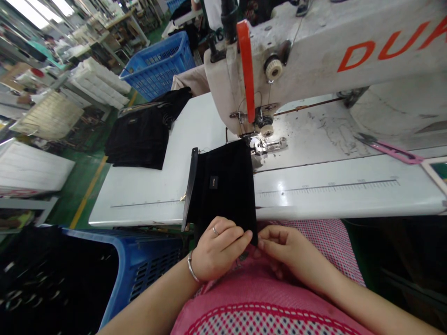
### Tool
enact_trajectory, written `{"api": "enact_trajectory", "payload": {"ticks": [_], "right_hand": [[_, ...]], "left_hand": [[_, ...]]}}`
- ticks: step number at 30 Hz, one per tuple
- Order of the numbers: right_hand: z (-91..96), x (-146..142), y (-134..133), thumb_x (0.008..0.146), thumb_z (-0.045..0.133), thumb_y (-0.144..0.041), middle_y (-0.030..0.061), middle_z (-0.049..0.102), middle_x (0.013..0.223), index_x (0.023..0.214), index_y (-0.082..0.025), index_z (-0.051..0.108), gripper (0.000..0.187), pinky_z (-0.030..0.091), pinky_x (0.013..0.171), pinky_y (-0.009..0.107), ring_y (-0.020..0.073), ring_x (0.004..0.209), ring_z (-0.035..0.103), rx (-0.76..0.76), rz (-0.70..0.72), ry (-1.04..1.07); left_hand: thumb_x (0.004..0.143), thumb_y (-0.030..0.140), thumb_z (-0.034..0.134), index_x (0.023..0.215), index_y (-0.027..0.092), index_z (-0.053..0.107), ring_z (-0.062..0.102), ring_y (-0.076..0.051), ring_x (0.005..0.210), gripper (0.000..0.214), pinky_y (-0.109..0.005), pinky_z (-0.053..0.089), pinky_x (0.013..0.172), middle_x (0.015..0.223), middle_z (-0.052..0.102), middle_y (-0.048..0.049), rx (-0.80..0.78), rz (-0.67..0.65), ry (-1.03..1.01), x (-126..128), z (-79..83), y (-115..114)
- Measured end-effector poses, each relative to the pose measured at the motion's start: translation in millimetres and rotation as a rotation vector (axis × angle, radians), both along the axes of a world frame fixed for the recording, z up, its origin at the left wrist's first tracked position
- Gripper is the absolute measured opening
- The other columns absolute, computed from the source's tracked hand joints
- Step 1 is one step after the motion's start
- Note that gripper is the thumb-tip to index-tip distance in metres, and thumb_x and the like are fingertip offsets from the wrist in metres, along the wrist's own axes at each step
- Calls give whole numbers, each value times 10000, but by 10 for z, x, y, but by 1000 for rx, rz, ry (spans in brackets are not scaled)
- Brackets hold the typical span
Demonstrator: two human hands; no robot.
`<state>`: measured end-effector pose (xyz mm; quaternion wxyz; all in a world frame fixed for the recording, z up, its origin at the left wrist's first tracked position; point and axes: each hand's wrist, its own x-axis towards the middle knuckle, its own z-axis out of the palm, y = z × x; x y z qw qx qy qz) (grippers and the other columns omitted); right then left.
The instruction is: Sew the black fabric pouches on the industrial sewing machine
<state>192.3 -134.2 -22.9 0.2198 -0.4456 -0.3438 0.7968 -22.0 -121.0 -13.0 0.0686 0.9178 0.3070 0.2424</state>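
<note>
A black fabric piece with a small label lies across the front edge of the white sewing table, its far edge by the presser foot of the white sewing machine. My left hand, with a ring and a bracelet, pinches the near corner of the fabric over my lap. My right hand is closed beside it, fingertips meeting the same corner. Both hands sit just below the table edge, above a pink patterned apron.
A stack of black pieces lies at the table's far left. A blue crate with dark items stands at my left, another blue basket behind the table. Pink scissors lie at the right of the machine bed.
</note>
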Motion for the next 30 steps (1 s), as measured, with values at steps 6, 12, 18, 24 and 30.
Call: {"api": "enact_trajectory", "payload": {"ticks": [6,12,18,24,30], "right_hand": [[29,-40,9,804,668,-497,-38,550,513,739,-164,563,355,313,363,171,69,372,449,-33,-28,9],[92,90,0,878,592,-390,10,652,713,805,-190,592,213,460,505,234,117,547,569,247,51,-134],[42,244,91,916,542,-143,80,658,1096,1128,-181,626,231,520,872,361,209,1017,591,1516,-13,-526],[168,271,243,971,447,-127,77,703,1009,1054,-122,657,226,552,872,343,187,978,625,1766,97,-516],[229,257,345,966,398,-76,61,717,954,986,-126,674,282,561,869,345,182,942,654,1827,159,-549]], "left_hand": [[870,114,583,1109,133,620,557,-188,884,242,-372,467,806,929,662,-55,45,-15,28,39,27,-1],[886,86,564,1070,116,610,556,-178,880,192,-345,482,799,919,639,-60,0,-2,-27,53,43,10],[895,78,515,1035,107,611,560,-180,848,172,-336,501,764,904,638,-65,-35,-14,-30,133,164,18],[924,202,451,1226,118,552,538,-254,1130,329,-440,466,992,1210,594,-123,-162,40,167,269,410,262],[972,304,464,1468,199,285,208,-246,1445,537,-501,227,1197,1554,258,-51,-185,212,353,327,252,576]]}}
